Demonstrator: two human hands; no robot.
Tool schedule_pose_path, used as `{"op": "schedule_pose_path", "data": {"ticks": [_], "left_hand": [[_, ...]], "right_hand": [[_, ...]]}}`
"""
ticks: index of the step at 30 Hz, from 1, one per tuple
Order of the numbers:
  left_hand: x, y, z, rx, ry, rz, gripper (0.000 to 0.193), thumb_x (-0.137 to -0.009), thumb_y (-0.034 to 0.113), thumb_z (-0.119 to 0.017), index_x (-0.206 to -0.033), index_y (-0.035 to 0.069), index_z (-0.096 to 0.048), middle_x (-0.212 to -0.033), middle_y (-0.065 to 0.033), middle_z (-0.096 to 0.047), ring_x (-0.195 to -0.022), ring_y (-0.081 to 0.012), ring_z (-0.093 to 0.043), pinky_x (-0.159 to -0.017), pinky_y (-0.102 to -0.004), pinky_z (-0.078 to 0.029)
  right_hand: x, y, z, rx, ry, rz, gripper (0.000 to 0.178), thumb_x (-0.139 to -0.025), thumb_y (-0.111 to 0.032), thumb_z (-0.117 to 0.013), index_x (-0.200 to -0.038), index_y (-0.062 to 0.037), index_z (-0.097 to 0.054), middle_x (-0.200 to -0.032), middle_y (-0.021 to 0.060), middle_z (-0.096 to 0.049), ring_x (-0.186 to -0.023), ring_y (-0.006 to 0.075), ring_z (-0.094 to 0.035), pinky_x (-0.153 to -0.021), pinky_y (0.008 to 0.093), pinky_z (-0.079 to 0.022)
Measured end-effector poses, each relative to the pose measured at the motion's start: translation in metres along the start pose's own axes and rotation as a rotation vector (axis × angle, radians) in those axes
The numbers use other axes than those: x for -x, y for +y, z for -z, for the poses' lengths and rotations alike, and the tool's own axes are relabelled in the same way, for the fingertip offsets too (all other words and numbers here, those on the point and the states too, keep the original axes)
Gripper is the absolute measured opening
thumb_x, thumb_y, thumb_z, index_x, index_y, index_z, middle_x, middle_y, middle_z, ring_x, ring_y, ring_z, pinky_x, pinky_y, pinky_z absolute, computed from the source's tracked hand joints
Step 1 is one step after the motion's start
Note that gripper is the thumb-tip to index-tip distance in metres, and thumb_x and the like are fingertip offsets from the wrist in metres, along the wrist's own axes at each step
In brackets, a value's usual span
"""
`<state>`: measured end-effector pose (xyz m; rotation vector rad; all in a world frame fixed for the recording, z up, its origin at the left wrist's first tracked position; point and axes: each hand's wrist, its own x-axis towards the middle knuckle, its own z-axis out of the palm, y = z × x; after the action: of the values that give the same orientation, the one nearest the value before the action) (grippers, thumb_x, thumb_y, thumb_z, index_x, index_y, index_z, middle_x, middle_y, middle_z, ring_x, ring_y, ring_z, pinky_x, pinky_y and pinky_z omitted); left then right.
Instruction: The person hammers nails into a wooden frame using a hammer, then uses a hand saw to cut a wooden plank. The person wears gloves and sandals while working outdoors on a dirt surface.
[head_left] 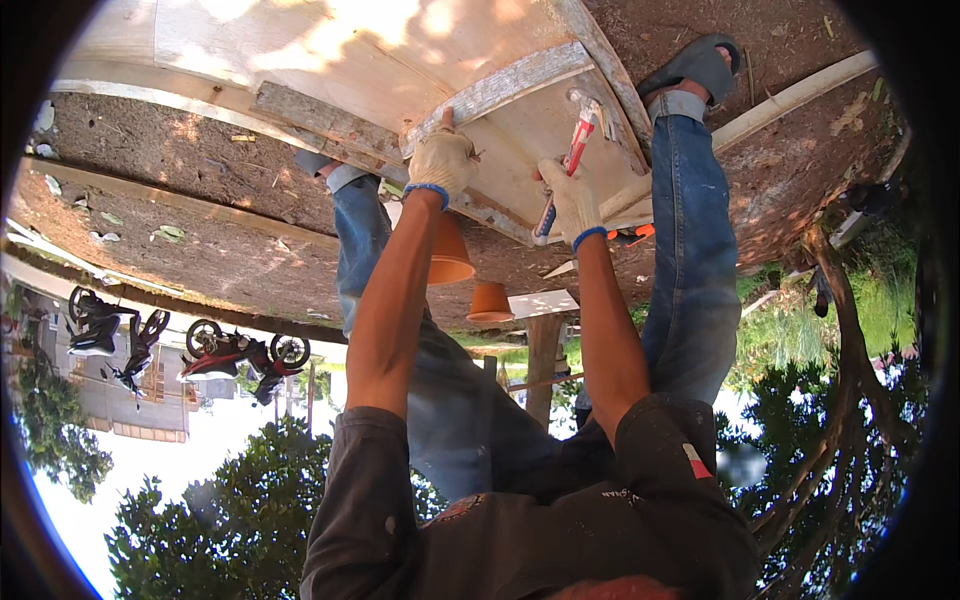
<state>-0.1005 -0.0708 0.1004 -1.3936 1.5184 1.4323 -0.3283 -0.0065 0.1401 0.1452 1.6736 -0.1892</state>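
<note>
The left hand presses fingers flat on the wooden batten already lying across the plywood panel, while the right hand, fingers wrapped round a red-handled claw hammer, looks mid-nailing.

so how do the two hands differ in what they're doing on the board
The right hand grips a claw hammer with a red and blue handle; the left hand holds no tool. The left hand rests on a grey wooden strip with fingers spread, while the right hand is closed in a fist around the handle. Both wear pale work gloves with blue cuffs, over the plywood board.
</note>
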Motion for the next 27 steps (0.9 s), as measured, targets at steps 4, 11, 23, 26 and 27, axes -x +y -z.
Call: {"op": "schedule_pose_path", "data": {"ticks": [4,11,23,26,27], "left_hand": [[-0.011,0.063,0.067,0.028,0.018,0.07,0.018,-0.081,0.026,-0.075,-0.095,0.015,-0.082,-0.127,-0.0188,-0.07,-0.103,-0.0362,-0.072,-0.089,-0.047,-0.057],[-0.092,0.193,0.151,0.149,0.299,-0.338,0.021,-0.082,0.026,-0.074,-0.095,0.01,-0.08,-0.092,-0.0176,-0.074,-0.09,-0.039,-0.072,-0.079,-0.0462,-0.056],[-0.212,0.209,0.122,-0.345,0.105,-0.251,0.026,-0.081,0.031,-0.077,-0.087,0.007,-0.074,-0.092,-0.0209,-0.073,-0.091,-0.0406,-0.071,-0.082,-0.0488,-0.055],[-0.213,0.199,0.12,-0.165,0.09,-0.246,0.021,-0.081,0.027,-0.076,-0.084,0.006,-0.073,-0.09,-0.0193,-0.074,-0.089,-0.0395,-0.071,-0.079,-0.0469,-0.056],[-0.211,0.202,0.12,-0.082,0.089,-0.267,0.02,-0.081,0.026,-0.075,-0.083,0.006,-0.073,-0.09,-0.0187,-0.074,-0.088,-0.0392,-0.072,-0.079,-0.0462,-0.057]], "right_hand": [[0.037,-0.017,0.039,-0.125,-0.031,-0.085,0.029,-0.098,-0.033,-0.069,-0.094,-0.0081,-0.056,-0.075,0.0016,-0.057,-0.056,0.0071,-0.05,-0.049,0.0259,-0.043],[0.084,-0.057,0.076,-0.403,0.031,-0.144,0.023,-0.095,-0.027,-0.065,-0.089,-0.0093,-0.051,-0.068,-0.0025,-0.048,-0.049,0.0058,-0.043,-0.044,0.0254,-0.04],[0.056,-0.103,0.113,-0.63,-0.17,-0.107,0.031,-0.099,-0.036,-0.071,-0.095,-0.0106,-0.054,-0.071,-0.0007,-0.055,-0.05,0.007,-0.052,-0.044,0.0266,-0.046],[0.05,-0.104,0.115,-0.582,-0.164,-0.085,0.03,-0.1,-0.035,-0.069,-0.096,-0.0095,-0.055,-0.071,-0.0004,-0.055,-0.05,0.0071,-0.051,-0.044,0.0266,-0.045],[0.05,-0.106,0.115,-0.585,-0.15,-0.079,0.03,-0.1,-0.036,-0.069,-0.097,-0.0094,-0.055,-0.071,-0.0004,-0.055,-0.05,0.0072,-0.051,-0.044,0.0265,-0.045]]}}
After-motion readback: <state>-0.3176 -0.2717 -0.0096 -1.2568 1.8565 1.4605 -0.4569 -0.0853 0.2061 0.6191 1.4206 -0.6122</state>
